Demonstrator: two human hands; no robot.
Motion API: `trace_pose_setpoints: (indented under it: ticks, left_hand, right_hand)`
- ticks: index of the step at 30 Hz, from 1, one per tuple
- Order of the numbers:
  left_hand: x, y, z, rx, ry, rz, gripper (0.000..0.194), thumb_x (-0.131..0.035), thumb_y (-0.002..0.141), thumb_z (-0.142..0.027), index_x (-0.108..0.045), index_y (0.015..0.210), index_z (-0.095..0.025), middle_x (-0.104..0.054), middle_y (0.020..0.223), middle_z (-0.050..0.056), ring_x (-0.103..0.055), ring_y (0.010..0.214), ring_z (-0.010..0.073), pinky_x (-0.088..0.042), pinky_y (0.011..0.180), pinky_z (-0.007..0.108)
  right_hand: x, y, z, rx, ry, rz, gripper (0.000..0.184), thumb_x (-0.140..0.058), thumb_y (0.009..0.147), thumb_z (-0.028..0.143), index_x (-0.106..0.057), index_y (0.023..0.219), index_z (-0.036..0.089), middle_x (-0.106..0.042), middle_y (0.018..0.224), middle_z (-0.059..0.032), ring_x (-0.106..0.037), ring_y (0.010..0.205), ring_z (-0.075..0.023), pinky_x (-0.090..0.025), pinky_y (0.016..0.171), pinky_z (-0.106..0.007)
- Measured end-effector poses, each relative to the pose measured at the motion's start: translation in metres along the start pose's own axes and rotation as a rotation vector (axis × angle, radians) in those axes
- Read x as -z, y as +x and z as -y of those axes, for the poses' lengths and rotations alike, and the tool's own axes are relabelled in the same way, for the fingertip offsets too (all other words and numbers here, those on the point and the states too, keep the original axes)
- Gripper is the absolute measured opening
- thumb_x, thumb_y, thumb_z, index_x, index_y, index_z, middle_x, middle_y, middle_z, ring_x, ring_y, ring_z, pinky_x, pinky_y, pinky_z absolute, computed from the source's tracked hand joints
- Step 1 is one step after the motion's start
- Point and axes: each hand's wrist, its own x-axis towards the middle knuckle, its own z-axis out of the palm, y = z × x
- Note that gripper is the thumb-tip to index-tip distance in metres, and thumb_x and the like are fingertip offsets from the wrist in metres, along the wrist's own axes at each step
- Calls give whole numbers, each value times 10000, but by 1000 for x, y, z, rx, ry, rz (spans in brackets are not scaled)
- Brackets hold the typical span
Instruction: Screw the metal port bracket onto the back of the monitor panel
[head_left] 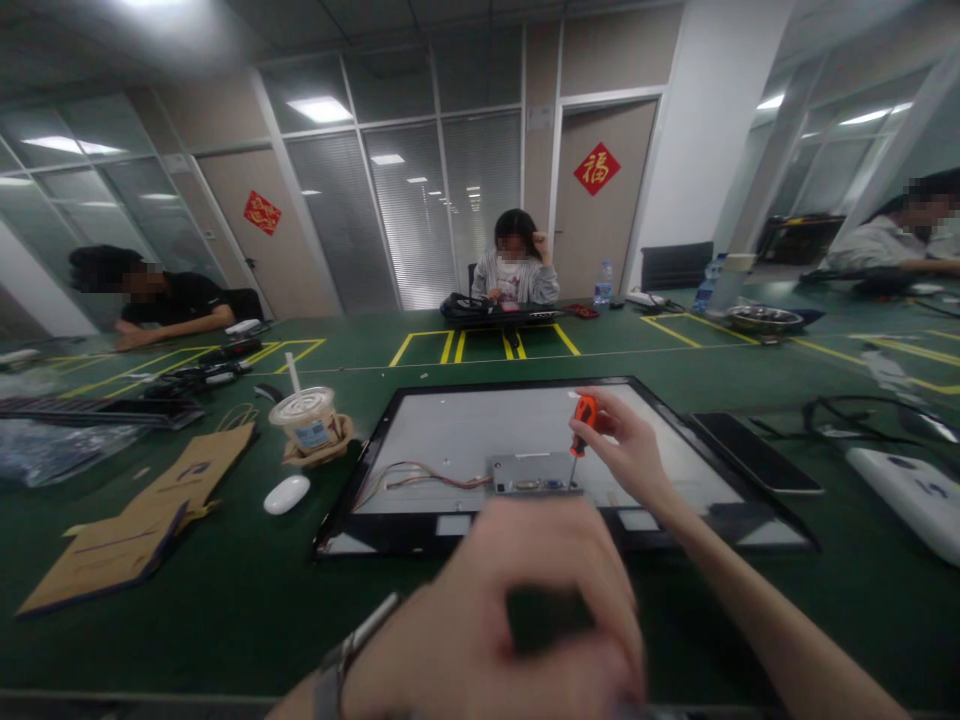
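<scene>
An orange and black screwdriver [583, 425] is in my right hand [626, 440], with the fingers wrapped around its handle. Its shaft points down, the tip at the right end of a small metal box [531, 472] with connector ports along its near edge. That box sits on the grey back of a flat display panel [465, 425] with a black frame, lying on the table. Thin coloured wires [424, 470] run left from the box. Close to the camera, my left hand [540, 590] is blurred and raised in front of the panel, its fingers curled toward the thumb; what they hold, if anything, is hidden.
Left of the panel are a lidded drink cup [311, 420] with a straw, a white earbud-like case [286, 494] and a brown paper bag [150, 510]. To the right lie a black phone [754, 452] and a white device [907, 500]. Several people sit around the green table [247, 590].
</scene>
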Motion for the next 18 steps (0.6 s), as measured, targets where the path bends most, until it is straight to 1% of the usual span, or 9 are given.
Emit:
trace_pose_setpoints:
  ticks: [2, 3, 5, 6, 7, 9, 11, 14, 18]
  left_hand:
    - [44, 47, 10, 161, 132, -265, 274, -440, 1002, -346, -653, 889, -218, -683, 839, 47, -632, 779, 171, -516, 753, 317]
    - [62, 64, 21, 209, 214, -356, 222, -487, 978, -303, -632, 843, -203, -679, 829, 37, -625, 772, 164, -506, 749, 303]
    - [84, 80, 51, 291, 408, -452, 171, -536, 921, -216, -599, 765, -187, -669, 802, 25, -618, 761, 159, -489, 733, 286]
    - [89, 80, 70, 357, 501, -450, 163, -533, 908, -179, -607, 764, -181, -672, 804, 26, -623, 770, 160, -487, 743, 284]
    - [91, 77, 89, 435, 586, -431, 163, -530, 901, -157, -618, 766, -179, -676, 802, 26, -627, 770, 160, -488, 750, 283]
    - [86, 63, 121, 495, 618, -406, 167, -540, 881, -123, -635, 751, -166, -679, 783, 39, -634, 741, 166, -492, 729, 283]
    - [78, 49, 139, 520, 635, -367, 171, -558, 885, -134, -654, 747, -167, -684, 777, 39, -638, 725, 166, -494, 726, 280]
    - [70, 41, 146, 544, 675, -331, 168, -558, 900, -146, -676, 784, -173, -693, 817, 47, -646, 772, 180, -493, 751, 287]
    - [68, 45, 143, 566, 738, -312, 180, -528, 932, -159, -687, 848, -175, -698, 882, 63, -650, 850, 200, -494, 807, 309]
  right_hand:
    - [-1, -1, 2, 2, 1, 13, 365, -756, 825, 397, -687, 1148, 240, -670, 783, 11, -652, 606, -162, -603, 613, -334]
    - [-1, -1, 4, 2, 3, 20, 366, -755, 826, 393, -686, 1151, 238, -669, 776, 13, -653, 602, -163, -602, 607, -331]
    - [-2, -1, 6, 9, 5, 30, 364, -754, 827, 386, -686, 1153, 237, -671, 771, 14, -658, 597, -164, -603, 600, -329]
    - [-1, -1, 6, 16, 3, 28, 359, -754, 826, 380, -689, 1149, 238, -676, 774, 12, -662, 599, -164, -604, 601, -329]
    - [-1, -2, 7, 24, -3, 24, 352, -754, 824, 373, -693, 1143, 238, -682, 780, 10, -666, 603, -165, -605, 603, -329]
    - [0, -2, 7, 38, -21, 11, 339, -754, 822, 359, -701, 1134, 238, -693, 791, 5, -674, 616, -168, -607, 610, -329]
    - [1, -1, 6, 40, -36, 9, 343, -754, 820, 350, -704, 1140, 236, -701, 805, -1, -684, 638, -175, -610, 628, -337]
    - [2, -1, 6, 32, -44, 19, 346, -750, 815, 330, -704, 1143, 231, -702, 793, 1, -681, 624, -173, -609, 625, -341]
    - [2, -1, 6, 26, -48, 19, 354, -746, 818, 334, -700, 1153, 229, -707, 810, -5, -682, 628, -173, -615, 638, -353]
